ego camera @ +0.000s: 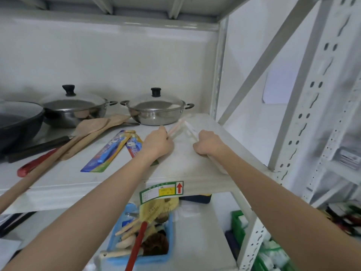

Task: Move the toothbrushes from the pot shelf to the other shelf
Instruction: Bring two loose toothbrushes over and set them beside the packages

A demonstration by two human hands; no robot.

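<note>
Soft, even light — warped, blurry edges

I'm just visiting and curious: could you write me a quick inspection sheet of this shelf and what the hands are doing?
Surface: white pot shelf, dull, labelled front edge.
Job's things: pale toothbrush in left hand; white pack in right hand; two blue carded toothbrushes lying flat.
Clutter: two lidded steel pots, dark pan, wooden spatulas.
Grippers: both hands closed on items.
Cables: nothing seen.
Surroundings: blue basket of brushes on the shelf below.
</note>
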